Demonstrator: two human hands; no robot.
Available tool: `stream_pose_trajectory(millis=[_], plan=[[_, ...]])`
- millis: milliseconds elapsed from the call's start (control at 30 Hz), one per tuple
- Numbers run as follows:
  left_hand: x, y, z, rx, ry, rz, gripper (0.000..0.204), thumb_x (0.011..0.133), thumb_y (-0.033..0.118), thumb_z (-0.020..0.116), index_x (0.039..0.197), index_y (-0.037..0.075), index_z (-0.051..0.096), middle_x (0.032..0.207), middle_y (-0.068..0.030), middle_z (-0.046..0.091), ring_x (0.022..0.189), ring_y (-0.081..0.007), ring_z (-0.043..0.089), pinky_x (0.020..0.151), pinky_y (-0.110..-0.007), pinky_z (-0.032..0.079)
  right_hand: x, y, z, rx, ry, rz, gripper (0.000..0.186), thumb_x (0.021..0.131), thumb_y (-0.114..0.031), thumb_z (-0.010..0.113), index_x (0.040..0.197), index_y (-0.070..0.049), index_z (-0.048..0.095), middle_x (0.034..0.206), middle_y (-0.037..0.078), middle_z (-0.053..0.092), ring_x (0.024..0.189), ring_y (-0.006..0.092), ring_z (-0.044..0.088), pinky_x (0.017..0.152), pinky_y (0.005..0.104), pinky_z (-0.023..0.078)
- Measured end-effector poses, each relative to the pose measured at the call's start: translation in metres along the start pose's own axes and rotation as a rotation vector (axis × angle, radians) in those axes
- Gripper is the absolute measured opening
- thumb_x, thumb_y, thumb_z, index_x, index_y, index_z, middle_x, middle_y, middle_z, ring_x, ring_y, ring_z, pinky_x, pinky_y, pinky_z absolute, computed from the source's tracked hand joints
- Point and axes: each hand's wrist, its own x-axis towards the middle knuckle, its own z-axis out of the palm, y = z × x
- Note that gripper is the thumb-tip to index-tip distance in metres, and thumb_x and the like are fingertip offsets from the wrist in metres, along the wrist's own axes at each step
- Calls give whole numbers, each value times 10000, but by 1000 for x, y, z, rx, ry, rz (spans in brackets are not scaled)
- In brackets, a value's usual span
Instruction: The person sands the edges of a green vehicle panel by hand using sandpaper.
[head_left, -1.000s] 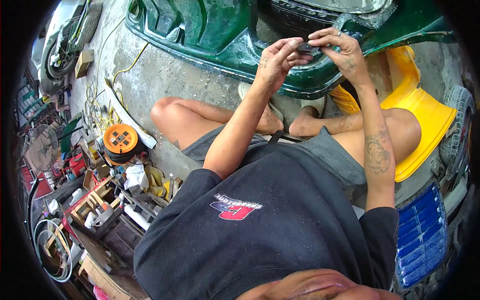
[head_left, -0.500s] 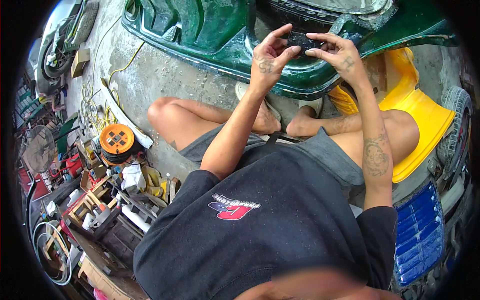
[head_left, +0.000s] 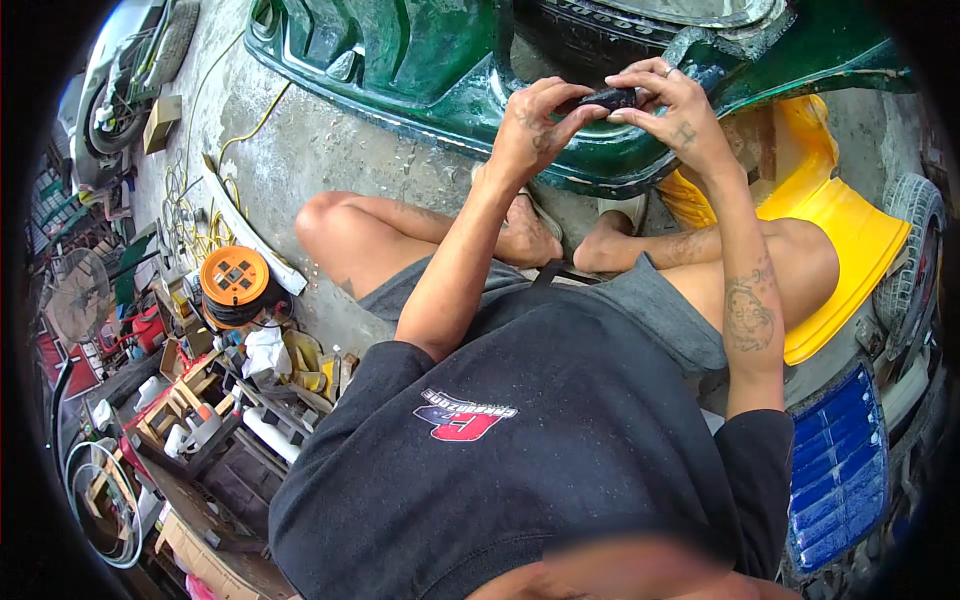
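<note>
My left hand (head_left: 545, 120) and my right hand (head_left: 668, 108) both pinch a small black sheet (head_left: 612, 98) between thumbs and fingers. The sheet looks bent or folded and resembles sandpaper, though fingers cover part of it. It is held above the near edge of a glossy, wet-looking green molded panel (head_left: 400, 75). A ring shows on a finger of the right hand. Beyond the hands, a black tire (head_left: 600, 30) shows through an opening in the panel.
A yellow molded panel (head_left: 850, 240) lies to the right beside my knee, near another tire (head_left: 910, 240). Further back sits a blue slotted panel (head_left: 840, 465). On the left are an orange cable reel (head_left: 234, 277), yellow cord (head_left: 255, 125) and a cluttered heap of wood and tools.
The black sheet was spread flat between my hands and now appears bent or folded. My left hand has turned and its fingers have closed in; the right fingers have curled round the sheet.
</note>
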Motion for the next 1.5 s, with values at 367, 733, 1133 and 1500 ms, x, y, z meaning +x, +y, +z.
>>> stream_pose_trajectory(millis=[367, 733, 1133, 1500], plan=[[-2, 11, -4, -118, 15, -81, 175, 890, 147, 795, 1004, 17, 774, 913, -105, 756, 795, -169, 729, 708, -301, 565, -3, 9, 2, 103, -40, 110, 216, 857, -115, 755, 1026, 18, 774, 892, 99, 752, 869, 161, 683, 811, 304, 510], [0, 16, -37, -390, -59, -144, 555, 773, 142, 909, 1272, 23, 698, 1107, -72, 746, 898, -104, 675, 825, -266, 560, 2, -3, -7, 323, 2, -86, 224, 867, 29, 729, 1081, -10, 784, 1003, 78, 730, 946, 138, 681, 841, 270, 541], [2, 23, -44, -275, -18, 46, 238, 882, 156, 817, 1081, 29, 785, 1029, -77, 714, 901, -132, 672, 799, -266, 541, 1, -9, -9, 242, 33, -154, 249, 841, 42, 753, 1077, -28, 793, 1006, 78, 737, 941, 158, 690, 859, 273, 542], [-2, 22, -16, -332, 56, -187, 167, 927, 153, 769, 998, 4, 750, 859, -37, 729, 786, -104, 655, 750, -249, 518, -3, -5, -2, 252, -74, 55, 203, 901, -144, 783, 1065, -26, 800, 914, 41, 757, 862, 110, 673, 788, 244, 508]])
